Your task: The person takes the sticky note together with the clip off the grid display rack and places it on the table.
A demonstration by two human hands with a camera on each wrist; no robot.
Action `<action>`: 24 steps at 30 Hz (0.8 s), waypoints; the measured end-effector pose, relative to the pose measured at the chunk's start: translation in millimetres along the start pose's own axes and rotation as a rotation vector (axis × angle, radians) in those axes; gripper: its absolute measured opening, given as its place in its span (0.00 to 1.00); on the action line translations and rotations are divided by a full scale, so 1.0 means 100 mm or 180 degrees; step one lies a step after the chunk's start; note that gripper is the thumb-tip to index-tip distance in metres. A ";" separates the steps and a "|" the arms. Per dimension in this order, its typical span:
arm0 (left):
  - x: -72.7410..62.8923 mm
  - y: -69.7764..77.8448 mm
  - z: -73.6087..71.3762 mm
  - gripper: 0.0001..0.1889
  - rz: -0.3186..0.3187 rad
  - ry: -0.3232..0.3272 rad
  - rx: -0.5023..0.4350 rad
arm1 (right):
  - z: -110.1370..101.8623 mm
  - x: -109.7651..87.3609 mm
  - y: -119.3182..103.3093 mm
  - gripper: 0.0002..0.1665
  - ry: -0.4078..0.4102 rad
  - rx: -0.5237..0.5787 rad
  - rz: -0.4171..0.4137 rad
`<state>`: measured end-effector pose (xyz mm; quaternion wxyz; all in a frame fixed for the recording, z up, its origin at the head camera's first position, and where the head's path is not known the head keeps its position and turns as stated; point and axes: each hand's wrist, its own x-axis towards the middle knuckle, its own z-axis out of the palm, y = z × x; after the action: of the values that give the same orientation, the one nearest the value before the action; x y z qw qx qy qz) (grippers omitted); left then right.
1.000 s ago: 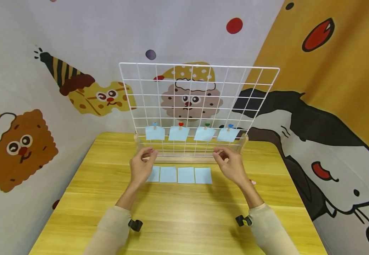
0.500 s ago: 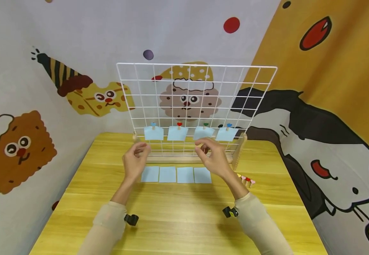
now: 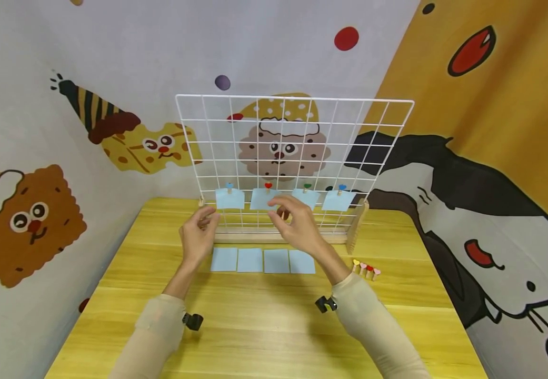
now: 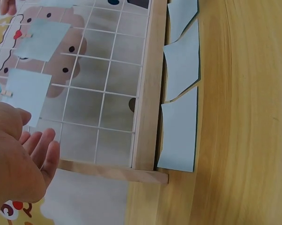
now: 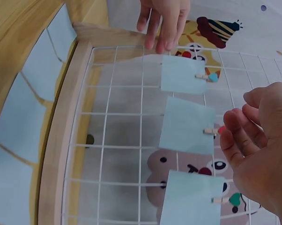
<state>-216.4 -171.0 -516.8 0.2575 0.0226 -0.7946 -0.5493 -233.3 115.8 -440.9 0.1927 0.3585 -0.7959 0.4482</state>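
My right hand [image 3: 298, 227] is in front of the white wire grid [image 3: 283, 98], overlapping the second hung blue paper note [image 3: 260, 199] in the head view. In the right wrist view its loosely bent fingers are beside the red heart clothespin [image 5: 212, 131] and hold nothing. My left hand [image 3: 197, 239] is at the lower left of the grid, below the leftmost hung note [image 3: 229, 199], its fingers relaxed and holding nothing. That note hangs from a mini clothespin with a blue heart [image 4: 1, 92]. A green heart clothespin [image 5: 227, 200] pins the third note [image 5: 192, 199].
Several blue notes [image 3: 250, 260] lie in a row on the wooden table [image 3: 264, 326] before the grid's wooden base [image 3: 255, 238]. Several loose heart clothespins [image 3: 366, 270] lie to the right. A cartoon-printed cloth [image 3: 136, 31] stands behind.
My right hand has moved left across the front of the grid, uncovering the loose clothespins. My left hand has shifted slightly left and up, leaving the leftmost table note in fuller view.
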 end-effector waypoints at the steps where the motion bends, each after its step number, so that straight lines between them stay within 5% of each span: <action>1: 0.00 0.00 0.01 0.15 0.0001 -0.0010 -0.0002 | 0.02 0.03 -0.01 0.13 -0.0015 0.0015 0.0005; 24: 0.12 0.04 0.11 0.12 -0.0104 0.0170 -0.0056 | 0.39 0.52 -0.13 0.18 -0.0234 -0.0017 -0.0083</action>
<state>-230.8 -163.5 -511.7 0.2697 0.0480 -0.7822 -0.5596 -257.5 57.6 -421.4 0.1701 0.3846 -0.7989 0.4300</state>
